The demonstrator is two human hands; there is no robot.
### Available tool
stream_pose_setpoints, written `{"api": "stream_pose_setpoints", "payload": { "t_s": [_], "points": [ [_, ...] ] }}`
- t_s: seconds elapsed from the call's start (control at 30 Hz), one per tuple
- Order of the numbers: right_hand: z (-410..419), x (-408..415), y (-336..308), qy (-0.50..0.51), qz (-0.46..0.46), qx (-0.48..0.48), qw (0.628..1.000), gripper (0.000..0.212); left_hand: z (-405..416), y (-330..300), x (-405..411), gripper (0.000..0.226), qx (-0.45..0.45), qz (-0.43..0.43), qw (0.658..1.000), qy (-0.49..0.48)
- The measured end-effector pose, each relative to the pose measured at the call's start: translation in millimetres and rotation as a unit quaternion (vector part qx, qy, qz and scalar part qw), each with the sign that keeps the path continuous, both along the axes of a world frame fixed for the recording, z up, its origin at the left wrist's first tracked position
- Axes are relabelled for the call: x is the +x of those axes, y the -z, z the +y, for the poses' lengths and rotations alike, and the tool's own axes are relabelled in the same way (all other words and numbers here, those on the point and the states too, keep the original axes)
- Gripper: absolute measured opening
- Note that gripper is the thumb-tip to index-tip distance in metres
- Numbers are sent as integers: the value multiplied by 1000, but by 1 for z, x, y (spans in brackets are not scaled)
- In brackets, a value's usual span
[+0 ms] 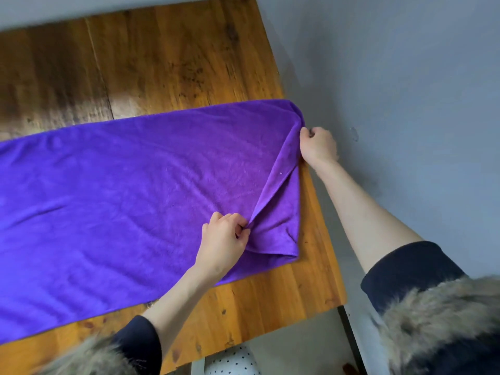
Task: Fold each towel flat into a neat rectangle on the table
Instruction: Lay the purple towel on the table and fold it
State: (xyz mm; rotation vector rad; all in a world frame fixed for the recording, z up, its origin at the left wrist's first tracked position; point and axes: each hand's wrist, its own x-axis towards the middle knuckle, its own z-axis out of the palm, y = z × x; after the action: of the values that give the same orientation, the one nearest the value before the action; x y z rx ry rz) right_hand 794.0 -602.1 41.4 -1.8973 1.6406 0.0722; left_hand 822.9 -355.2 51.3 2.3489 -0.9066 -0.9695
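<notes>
One purple towel [121, 190] lies stretched lengthways across the wooden table [167, 63], its left end running out of view and its right end at the table's right edge, as I begin a fold. My left hand [223, 239] pinches the near corner of that end, fingers curled tight around a gather of cloth; my right hand [318, 144] grips the far corner at the table's edge, fist closed on the hem. Between the two, the short edge rises in a taut ridge above the layer beneath.

To do this well, I judge both corners should lift together and travel level toward the left, so the short edge stays straight and lands square on the long sides. The cloth looks soft and plush, likely to sag in the middle, so steady tension between my hands matters. A faint crease near the left of the towel may want smoothing flat once the fold is laid.

Dark sleeves [411, 269] pushed up my forearms, fur trim [438, 315] below them, and a grey wall [405, 63] to the right frame the scene.
</notes>
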Motion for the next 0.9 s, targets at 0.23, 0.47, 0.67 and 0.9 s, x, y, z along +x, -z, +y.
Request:
{"api": "stream_pose_setpoints", "payload": {
  "t_s": [0.23, 0.47, 0.67, 0.9],
  "points": [
    [-22, 22, -2, 115, -152, 24, 981, 15, -7, 3, 7, 10, 26, 20, 999, 2],
    [1, 31, -15, 125, -251, -23, 960, 19, -2, 2, 12, 11, -5, 89, 996, -29],
    [39, 46, -47, 117, -318, 31, 940, 19, 23, -15, 8, 7, -40, 194, 974, -110],
    [109, 79, -110, 48, -338, 69, 937, 4, 69, -64, 37, 10, -103, 282, 937, -179]
  ]
}}
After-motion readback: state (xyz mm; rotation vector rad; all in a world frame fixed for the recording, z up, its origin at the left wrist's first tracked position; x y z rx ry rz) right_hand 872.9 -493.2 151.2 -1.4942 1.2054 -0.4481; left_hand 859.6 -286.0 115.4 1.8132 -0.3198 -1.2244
